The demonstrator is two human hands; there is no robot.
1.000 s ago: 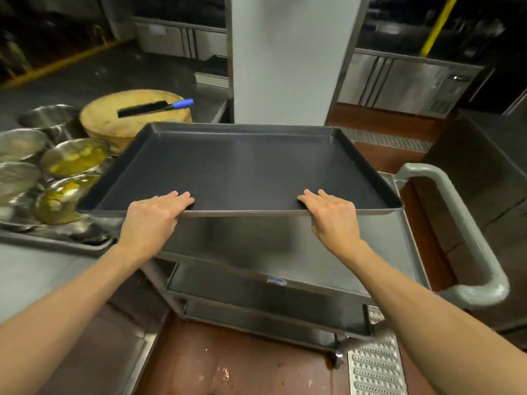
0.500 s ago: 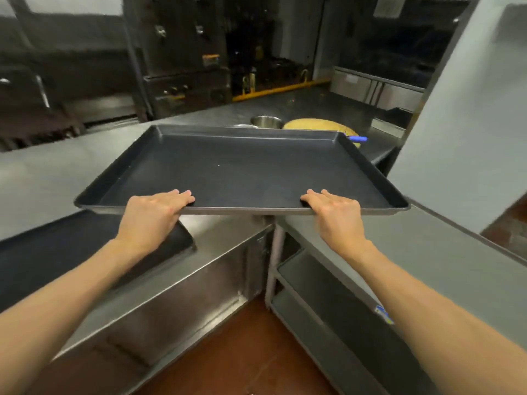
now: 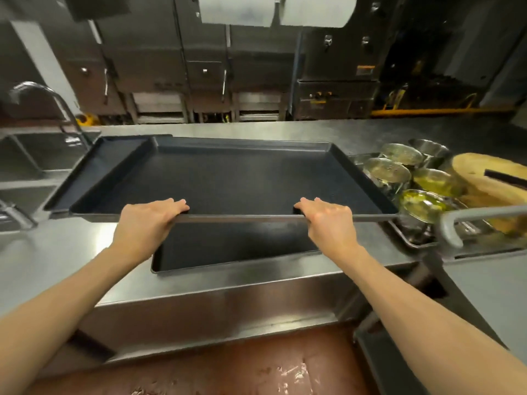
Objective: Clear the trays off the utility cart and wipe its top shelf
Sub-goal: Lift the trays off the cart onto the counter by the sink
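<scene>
Half a second ago the tray [image 3: 228, 178] was held over the counter's corner by the cart; it now sits square above the steel counter [image 3: 51, 260], over a second dark tray [image 3: 236, 246] lying flat there. Both hands grasp the near rim of the lifted tray: the left hand [image 3: 148, 223] at its 7 o'clock, the right hand [image 3: 328, 223] at its 5 o'clock, fingers over the rim onto the inner floor, thumbs hidden beneath. The held tray is empty and roughly level, its near edge apart from the tray below. At 9 o'clock from it are a sink [image 3: 31, 155] and a faucet [image 3: 54, 106]. At 3 o'clock, steel bowls [image 3: 396, 172] sit in a metal pan, some with yellowish contents, and past them a round wooden block [image 3: 484, 183]. The cart handle [image 3: 467, 218] crosses in front of the bowls at 4 o'clock, and the cart's top [image 3: 493, 297] shows at the right edge.
</scene>
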